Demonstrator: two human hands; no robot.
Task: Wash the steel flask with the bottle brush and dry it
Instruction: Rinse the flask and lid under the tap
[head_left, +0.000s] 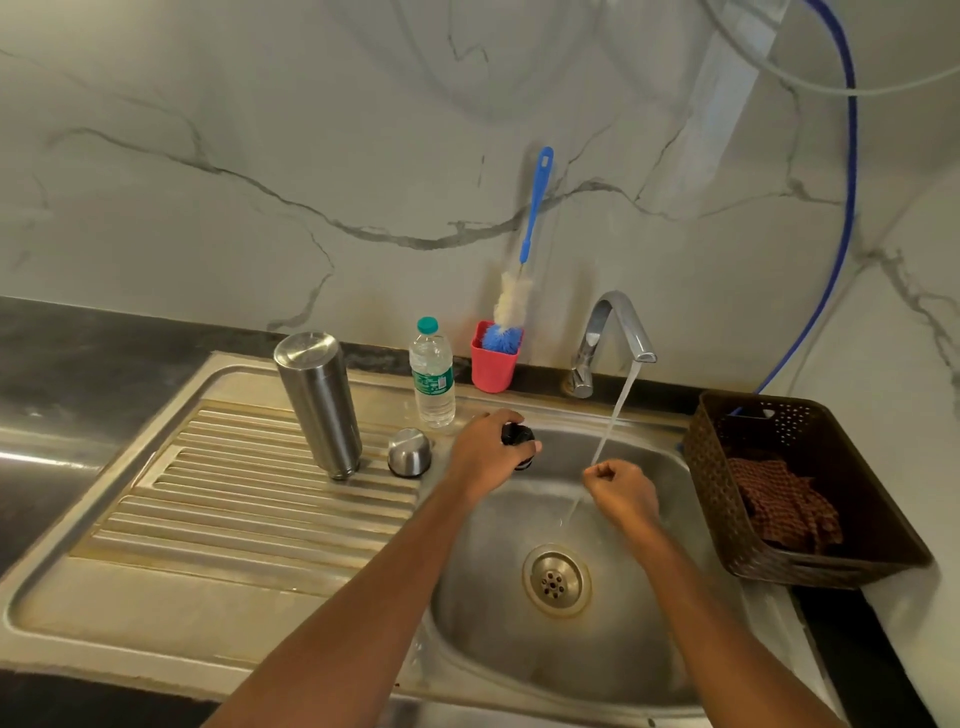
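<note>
In the head view, the left hand (485, 449) was closed around a small black stopper (519, 441) at the rim of the sink basin (597, 665), while the right hand (621, 491) was curled into a loose fist, holding nothing visible, just beside the stream running from the tap (615, 332). To rinse well, the stopper probably needed turning fully under that stream, not kept at the rim. The steel flask (319, 402) stood upside down on the ribbed drainboard (249, 509), left of the sink basin and apart from both hands, its steel cap (409, 453) alongside. The bottle brush (519, 280) leaned in a red cup (492, 366) behind the basin.
</note>
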